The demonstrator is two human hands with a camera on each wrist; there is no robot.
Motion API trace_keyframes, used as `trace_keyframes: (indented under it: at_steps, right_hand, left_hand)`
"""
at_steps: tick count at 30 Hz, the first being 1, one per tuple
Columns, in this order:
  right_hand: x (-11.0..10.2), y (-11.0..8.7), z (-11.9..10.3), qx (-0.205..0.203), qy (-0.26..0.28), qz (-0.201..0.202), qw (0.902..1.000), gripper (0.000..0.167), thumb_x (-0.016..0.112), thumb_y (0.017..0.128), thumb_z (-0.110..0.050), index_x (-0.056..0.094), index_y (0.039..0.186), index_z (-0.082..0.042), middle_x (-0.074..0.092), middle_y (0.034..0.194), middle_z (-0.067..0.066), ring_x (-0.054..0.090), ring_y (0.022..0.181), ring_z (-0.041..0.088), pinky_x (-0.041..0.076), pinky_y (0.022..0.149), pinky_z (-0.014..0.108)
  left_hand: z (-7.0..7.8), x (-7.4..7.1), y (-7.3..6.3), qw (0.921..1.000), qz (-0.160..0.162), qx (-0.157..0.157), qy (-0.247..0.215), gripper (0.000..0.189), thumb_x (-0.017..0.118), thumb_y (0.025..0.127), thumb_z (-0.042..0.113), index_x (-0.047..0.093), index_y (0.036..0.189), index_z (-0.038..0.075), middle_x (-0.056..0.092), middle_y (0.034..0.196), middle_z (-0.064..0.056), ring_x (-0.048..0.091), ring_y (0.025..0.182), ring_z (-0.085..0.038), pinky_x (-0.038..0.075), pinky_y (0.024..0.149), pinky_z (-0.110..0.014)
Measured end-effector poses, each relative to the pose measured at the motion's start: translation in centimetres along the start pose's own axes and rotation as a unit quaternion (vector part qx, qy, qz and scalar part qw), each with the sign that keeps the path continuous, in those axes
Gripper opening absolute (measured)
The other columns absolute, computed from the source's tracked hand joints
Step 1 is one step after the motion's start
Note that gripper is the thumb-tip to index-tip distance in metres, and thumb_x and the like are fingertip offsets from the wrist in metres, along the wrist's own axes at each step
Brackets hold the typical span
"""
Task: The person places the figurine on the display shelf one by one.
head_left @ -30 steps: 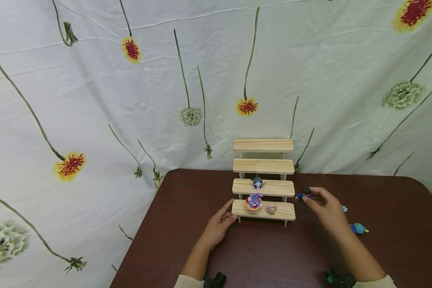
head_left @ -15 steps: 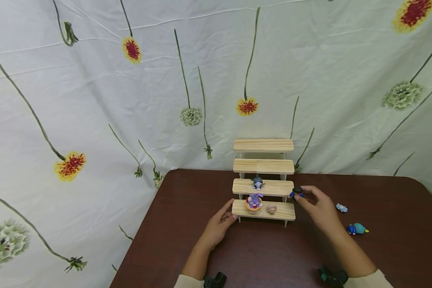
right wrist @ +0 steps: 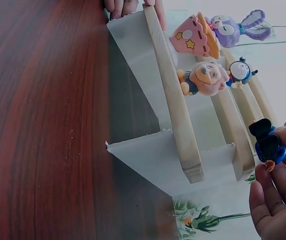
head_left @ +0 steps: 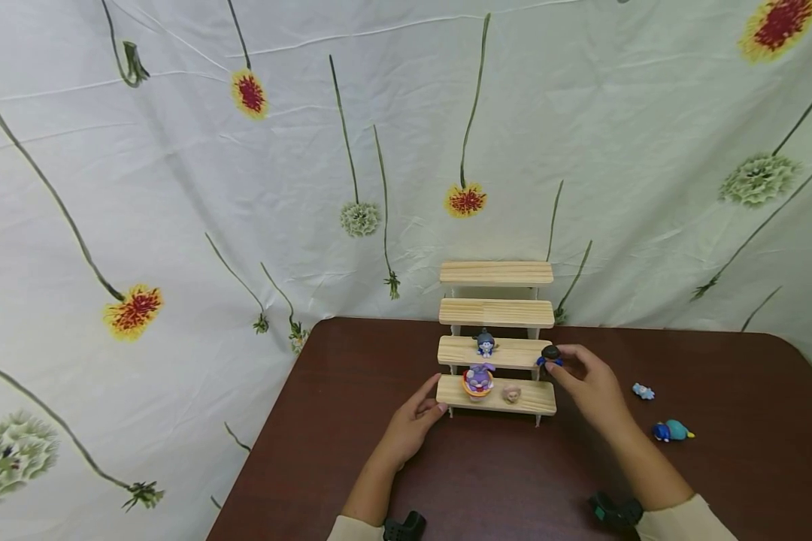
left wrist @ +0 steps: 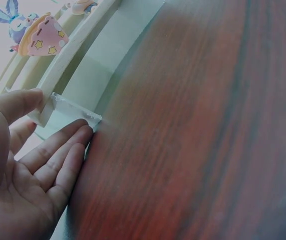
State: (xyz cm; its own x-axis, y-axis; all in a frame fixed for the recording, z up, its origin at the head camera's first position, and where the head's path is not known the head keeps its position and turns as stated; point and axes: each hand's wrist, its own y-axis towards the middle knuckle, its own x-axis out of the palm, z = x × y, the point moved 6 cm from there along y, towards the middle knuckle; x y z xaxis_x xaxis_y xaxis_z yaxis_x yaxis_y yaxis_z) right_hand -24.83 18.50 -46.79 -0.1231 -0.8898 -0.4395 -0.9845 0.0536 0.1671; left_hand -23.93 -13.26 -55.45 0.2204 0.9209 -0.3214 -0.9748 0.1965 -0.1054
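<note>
A four-tier wooden display stand with translucent side supports stands on the table. My left hand touches the left end of its bottom tier, fingers mostly straight. With thumb and fingers, my right hand pinches a small blue figurine with a black top at the right end of the second tier from the bottom; whether it touches the wood is unclear. A purple rabbit figurine in a pink cup and a pinkish bear figurine sit on the bottom tier. One dark-blue figurine stands on the second.
To the right on the brown table lie a small light-blue figurine and a blue-and-teal figurine. A flower-printed white cloth hangs behind the stand. The two upper tiers carry nothing.
My right hand has moved left with the blue, black-topped figurine, from beside the stand to the second tier's right end. The left hand has stayed in place.
</note>
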Motion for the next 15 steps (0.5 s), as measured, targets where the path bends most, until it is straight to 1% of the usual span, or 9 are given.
trace_keyframes:
  at_steps: [4, 9, 11, 13, 15]
  right_hand:
    - [0.19, 0.32, 0.06, -0.002, -0.014, 0.0, 0.9999, 0.039, 0.068, 0.098, -0.031, 0.065, 0.127, -0.005, 0.07, 0.12, 0.015, 0.06, 0.099, 0.003, 0.049, 0.082, 0.012]
    - [0.58, 0.63, 0.13, -0.006, -0.031, -0.004, 0.9995, 0.039, 0.068, 0.099, -0.031, 0.065, 0.128, -0.006, 0.069, 0.12, 0.015, 0.064, 0.108, 0.02, 0.048, 0.084, 0.012]
    - [0.71, 0.72, 0.06, -0.009, -0.034, -0.005, 0.9994, 0.038, 0.068, 0.098, -0.032, 0.066, 0.128, -0.007, 0.069, 0.121, 0.015, 0.065, 0.11, 0.026, 0.051, 0.086, 0.017]
    - [0.83, 0.85, -0.02, -0.012, -0.034, -0.006, 0.9993, 0.038, 0.068, 0.098, -0.03, 0.066, 0.127, -0.007, 0.069, 0.121, 0.015, 0.064, 0.113, 0.03, 0.054, 0.091, 0.026]
    - [0.98, 0.98, -0.14, -0.015, -0.033, -0.008, 0.9993, 0.038, 0.068, 0.098, -0.03, 0.066, 0.128, -0.006, 0.069, 0.122, 0.016, 0.064, 0.115, 0.032, 0.054, 0.095, 0.036]
  left_hand:
    - [0.02, -0.01, 0.0, 1.0, -0.002, -0.003, -0.002, 0.058, 0.064, 0.099, 0.043, 0.04, 0.152, 0.046, 0.072, 0.12, -0.005, 0.065, 0.115, -0.017, 0.048, 0.098, -0.04]
    - [0.09, -0.04, -0.01, 1.0, -0.004, 0.001, -0.005, 0.058, 0.063, 0.1, 0.041, 0.04, 0.153, 0.043, 0.072, 0.121, -0.006, 0.065, 0.115, -0.017, 0.049, 0.099, -0.041]
    - [0.07, -0.05, -0.03, 1.0, -0.003, 0.002, -0.003, 0.058, 0.063, 0.1, 0.041, 0.04, 0.153, 0.042, 0.072, 0.121, -0.007, 0.066, 0.115, -0.018, 0.049, 0.098, -0.041]
    - [0.04, -0.06, -0.04, 1.0, -0.002, 0.0, -0.002, 0.058, 0.063, 0.1, 0.04, 0.041, 0.153, 0.043, 0.072, 0.121, -0.007, 0.066, 0.115, -0.018, 0.049, 0.098, -0.041]
    - [0.04, -0.07, -0.07, 1.0, -0.001, 0.0, 0.001, 0.058, 0.063, 0.1, 0.041, 0.041, 0.153, 0.043, 0.072, 0.121, -0.007, 0.066, 0.115, -0.018, 0.049, 0.098, -0.041]
